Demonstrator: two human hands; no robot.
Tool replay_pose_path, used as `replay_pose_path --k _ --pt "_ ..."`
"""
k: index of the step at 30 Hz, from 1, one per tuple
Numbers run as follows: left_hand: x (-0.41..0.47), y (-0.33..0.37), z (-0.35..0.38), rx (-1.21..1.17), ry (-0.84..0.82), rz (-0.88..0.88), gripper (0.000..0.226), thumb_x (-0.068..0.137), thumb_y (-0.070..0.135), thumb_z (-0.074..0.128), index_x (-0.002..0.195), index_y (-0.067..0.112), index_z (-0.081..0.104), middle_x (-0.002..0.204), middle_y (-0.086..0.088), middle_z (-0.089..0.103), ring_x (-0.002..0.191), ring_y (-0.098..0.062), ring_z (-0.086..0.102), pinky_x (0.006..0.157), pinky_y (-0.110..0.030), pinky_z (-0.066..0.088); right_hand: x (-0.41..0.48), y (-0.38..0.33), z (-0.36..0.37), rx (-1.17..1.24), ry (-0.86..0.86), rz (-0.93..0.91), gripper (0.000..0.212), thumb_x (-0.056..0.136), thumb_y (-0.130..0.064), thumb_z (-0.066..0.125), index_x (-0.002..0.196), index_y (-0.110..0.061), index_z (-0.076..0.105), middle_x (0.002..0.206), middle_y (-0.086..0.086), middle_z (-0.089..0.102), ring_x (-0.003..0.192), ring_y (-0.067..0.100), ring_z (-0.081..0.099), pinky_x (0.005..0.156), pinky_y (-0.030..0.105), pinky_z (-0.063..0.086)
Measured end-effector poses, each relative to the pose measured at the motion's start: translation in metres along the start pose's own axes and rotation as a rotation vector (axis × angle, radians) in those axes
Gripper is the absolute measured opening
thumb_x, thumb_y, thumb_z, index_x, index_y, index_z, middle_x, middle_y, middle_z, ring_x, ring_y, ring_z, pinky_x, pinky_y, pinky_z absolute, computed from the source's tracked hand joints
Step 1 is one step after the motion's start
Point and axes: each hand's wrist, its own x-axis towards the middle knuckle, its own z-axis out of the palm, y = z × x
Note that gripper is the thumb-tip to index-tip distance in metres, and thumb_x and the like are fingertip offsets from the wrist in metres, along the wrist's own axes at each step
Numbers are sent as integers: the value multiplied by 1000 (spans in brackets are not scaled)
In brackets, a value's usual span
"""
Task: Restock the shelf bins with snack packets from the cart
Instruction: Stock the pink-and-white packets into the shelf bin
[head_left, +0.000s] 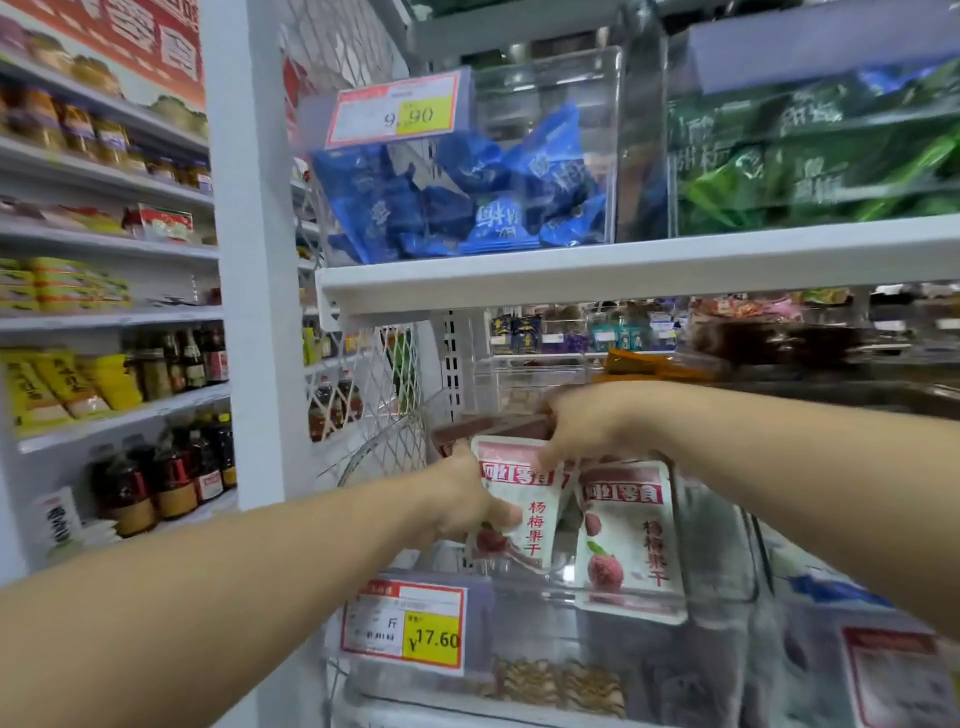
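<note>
Your left hand (462, 493) grips the packet (524, 519) by its left edge, and your right hand (587, 426) curls over its top. It's upright in the clear bin (717, 561), second packet (628, 540) just right.

Two white snack packets (628, 540) stand upright — inside the clear bin (524, 618).
</note>
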Motion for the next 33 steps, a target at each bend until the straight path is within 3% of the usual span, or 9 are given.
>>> replay_pose_path --k 1,4,7,10,15,20,25,29,33 --pt "2 2 1 1 -12 -19 51 81 19 81 123 10 54 100 -2 76 94 -21 71 72 -34 56 1 0 -2 -55 -11 -9 50 93 -34 68 136 -14 51 119 3 65 99 18 65 68 21 51" --pt "1 12 0 -24 -77 -96 16 93 15 70 102 3 62 93 -7 74 81 -18 69 62 -30 58 3 3 -6 -269 61 -45 60 95 -35 65 147 -16 42 130 5 60 112 21 59 86 27 47" --pt "0 13 2 -69 -156 -173 37 94 14 68 117 -13 56 103 -22 70 76 -25 68 62 -32 61 1 13 -6 -436 34 -48 61 85 -35 76 137 -14 52 107 0 63 96 21 60 82 29 51" --pt "4 6 7 17 -218 -213 43 92 18 71 123 -9 60 120 -23 66 89 -30 65 72 -36 61 -2 20 5 -592 -123 -71 63 73 -44 85 124 -15 61 112 -2 64 99 23 63 89 37 57" --pt "1 12 12 -12 -237 -186 1 95 9 65 95 7 65 89 -6 68 84 -19 65 69 -30 59 1 19 15 -628 -285 -164 46 75 -42 84 112 -17 71 107 2 72 93 25 71 81 40 61" --pt "2 12 14 -17 -207 -127 2 94 12 67 95 13 66 91 -4 70 95 -22 67 73 -30 60 -4 16 32 -720 -543 -200 67 85 -33 77 145 -25 49 139 6 57 119 31 60 102 47 49" --pt "-3 11 14 61 -179 -106 14 96 29 66 106 20 61 106 -5 68 85 -19 65 73 -29 59 -16 13 40 -1021 -495 -231 57 94 -31 67 147 -19 47 140 5 55 113 24 54 66 27 38" --pt "-4 10 13 101 -150 -102 17 96 36 65 106 23 60 103 -2 69 73 -13 64 62 -23 54 -25 14 38 -1048 -451 -175 63 94 -32 67 150 -22 42 142 4 51 121 28 53 74 33 37" --pt "-4 11 11 181 -145 -104 31 94 44 65 115 22 60 114 -4 71 74 -17 69 59 -22 57 -38 16 27 -884 -415 -171 66 93 -27 67 152 -27 38 143 2 51 107 24 51 65 28 38"
